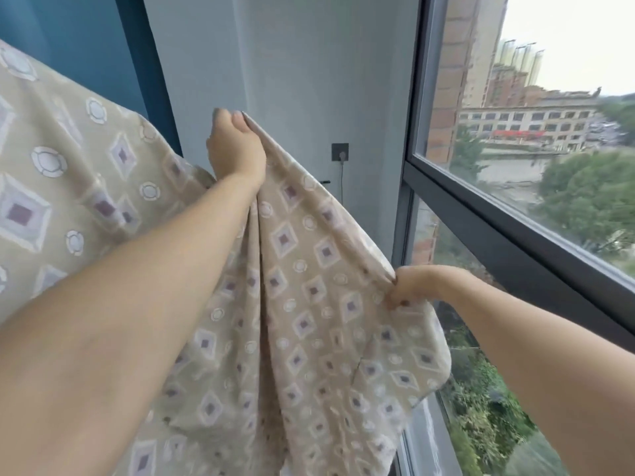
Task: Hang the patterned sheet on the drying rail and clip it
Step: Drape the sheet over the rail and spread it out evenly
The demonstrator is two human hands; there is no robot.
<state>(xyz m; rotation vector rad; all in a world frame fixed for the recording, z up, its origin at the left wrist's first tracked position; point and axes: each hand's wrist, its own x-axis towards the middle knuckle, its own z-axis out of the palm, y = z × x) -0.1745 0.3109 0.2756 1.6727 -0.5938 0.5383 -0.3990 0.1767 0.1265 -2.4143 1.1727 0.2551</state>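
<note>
The patterned sheet (309, 304) is beige with purple diamonds and white rings. It hangs in folds from upper left down to the bottom of the view. My left hand (233, 146) is raised at centre and pinches the sheet's upper edge. My right hand (409, 286) is lower and to the right, gripping the same edge near a corner, which droops below it. The edge runs taut between the two hands. No drying rail and no clip is in view.
A grey wall (292, 80) with a socket and cable (340, 152) stands straight ahead. A dark-framed window (481, 207) fills the right side, with buildings and trees outside. A blue curtain (86, 39) hangs at upper left.
</note>
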